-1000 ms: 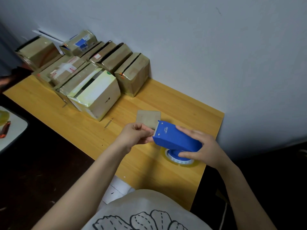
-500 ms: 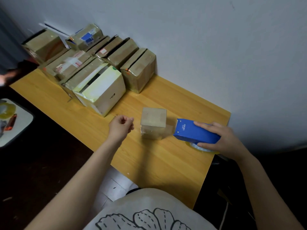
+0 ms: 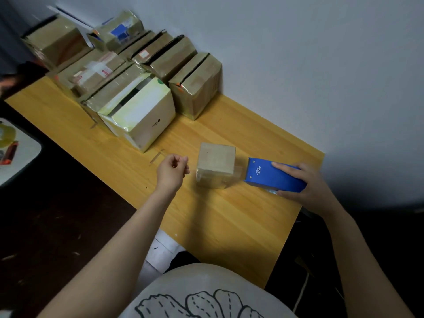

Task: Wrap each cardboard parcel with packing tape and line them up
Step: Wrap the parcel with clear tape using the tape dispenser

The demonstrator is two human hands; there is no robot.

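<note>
Small cube-shaped brown cardboard parcel (image 3: 215,167) stands on the pale yellow wooden worktop (image 3: 229,226), between the two hands and touching neither. Its lower faces look glossy with clear tape. Right hand (image 3: 307,187): grip clamped round the blue plastic tape dispenser (image 3: 273,175), just right of the parcel, nose toward it. Left hand (image 3: 172,172): just left of the parcel, grip drawn together, fingers curled to the thumb, nothing seen in it. A group of taped cardboard boxes (image 3: 160,65) sits at the worktop's far left, the rear ones against the grey-white wall (image 3: 298,53); a pale cream box (image 3: 142,115) fronts them. Floor is dark. The tape roll is hidden under dispenser and hand. A white tray (image 3: 16,157) at left is cut by the frame, its contents blurred. The dispenser lies near the worktop's right edge; bare wood lies open between the parcel and the person's printed shirt (image 3: 206,294)
</note>
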